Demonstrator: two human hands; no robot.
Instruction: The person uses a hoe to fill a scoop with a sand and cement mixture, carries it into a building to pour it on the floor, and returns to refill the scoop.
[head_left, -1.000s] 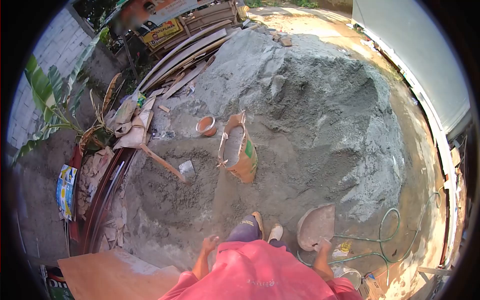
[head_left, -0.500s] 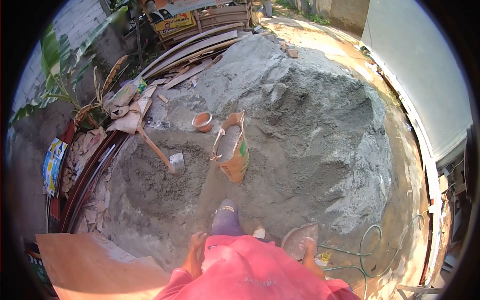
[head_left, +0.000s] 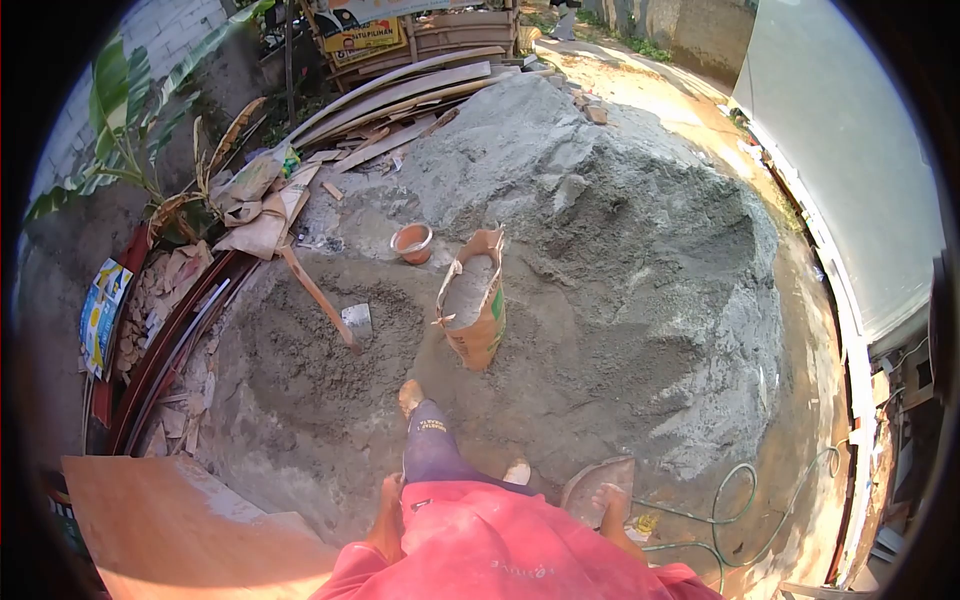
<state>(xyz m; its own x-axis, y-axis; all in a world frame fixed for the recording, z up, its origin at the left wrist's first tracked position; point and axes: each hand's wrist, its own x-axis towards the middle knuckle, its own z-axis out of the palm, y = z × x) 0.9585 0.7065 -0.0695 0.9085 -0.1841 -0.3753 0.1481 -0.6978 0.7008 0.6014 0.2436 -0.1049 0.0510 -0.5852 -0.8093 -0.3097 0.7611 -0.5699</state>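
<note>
My left hand [head_left: 391,488] hangs beside my thigh, with nothing visible in it and its fingers loosely apart. On the other side, my right hand [head_left: 609,496] has spread fingers and overlaps a shallow grey pan-like thing [head_left: 582,487]; contact between them is not clear. Ahead of my feet, an open-topped paper sack [head_left: 482,335] stands upright, filled with grey powder or sand. Left of it lies a hoe [head_left: 318,295], its metal blade on the damp grey mix. An orange-brown bucket [head_left: 411,243] sits behind, near the sack.
A large heap of grey sand [head_left: 640,220] rises ahead and right. A green hose [head_left: 750,490] coils at the lower right. A wooden board [head_left: 180,520] lies lower left; stacked planks [head_left: 400,95] and a banana plant [head_left: 125,130] are farther back. A person [head_left: 565,20] is at the far top.
My foot has swung forward and left, coming into view beyond the trouser leg. My left hand has lowered a little. The sack, hoe and bucket stay in place as the view shifts slightly.
</note>
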